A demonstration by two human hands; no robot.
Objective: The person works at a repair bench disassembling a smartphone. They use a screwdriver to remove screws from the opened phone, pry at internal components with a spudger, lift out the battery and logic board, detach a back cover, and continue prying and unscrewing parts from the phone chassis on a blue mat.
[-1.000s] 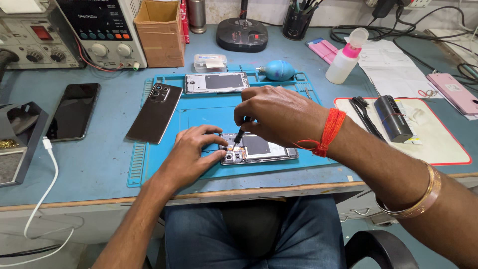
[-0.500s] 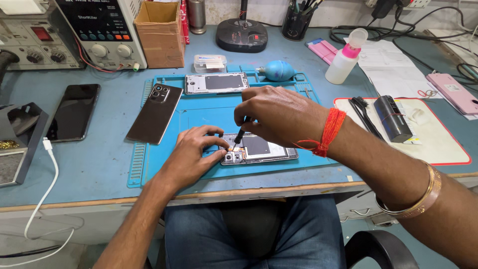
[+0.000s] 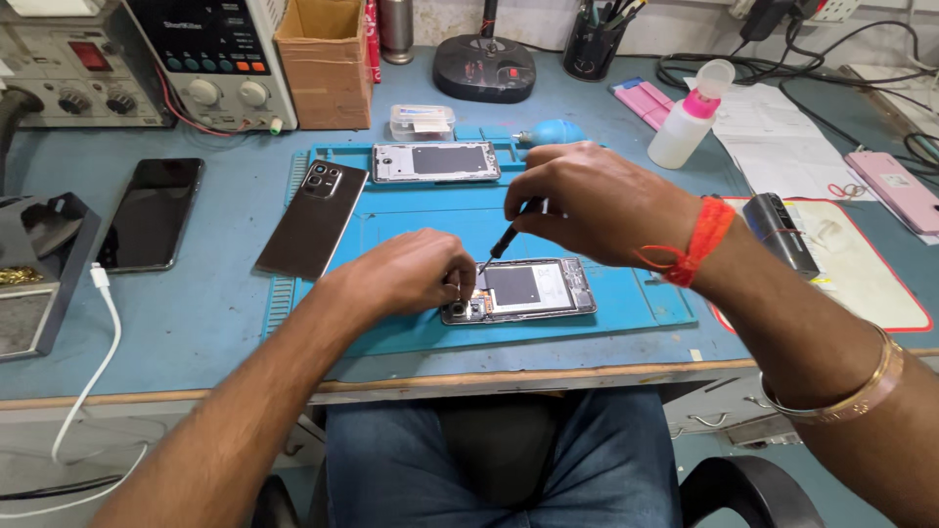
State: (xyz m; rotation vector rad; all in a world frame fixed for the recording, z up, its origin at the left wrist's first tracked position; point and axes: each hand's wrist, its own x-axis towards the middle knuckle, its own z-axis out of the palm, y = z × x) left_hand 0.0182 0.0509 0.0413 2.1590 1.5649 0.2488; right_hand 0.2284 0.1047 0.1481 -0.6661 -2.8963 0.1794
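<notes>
An opened phone point(image 3: 533, 289) lies back-side up on the blue work mat point(image 3: 626, 293), its inner parts showing. My left hand point(image 3: 411, 271) rests on the phone's left end, fingers pinching down near the camera corner. My right hand point(image 3: 597, 200) holds a thin black screwdriver point(image 3: 501, 242) tilted down, its tip touching the phone's upper left area right beside my left fingertips. A red thread band is on my right wrist and a gold bangle on the forearm.
A dark phone back cover point(image 3: 315, 219) and a phone frame point(image 3: 434, 161) lie on the mat's far left. A black phone point(image 3: 152, 212), bench instruments point(image 3: 210, 54), cardboard box point(image 3: 328, 59), squeeze bottle point(image 3: 688, 117), pink phone point(image 3: 895, 189) and black cylinder tool point(image 3: 790, 233) surround it.
None of note: both hands stay on the opened phone, with the screwdriver tip held at the same spot.
</notes>
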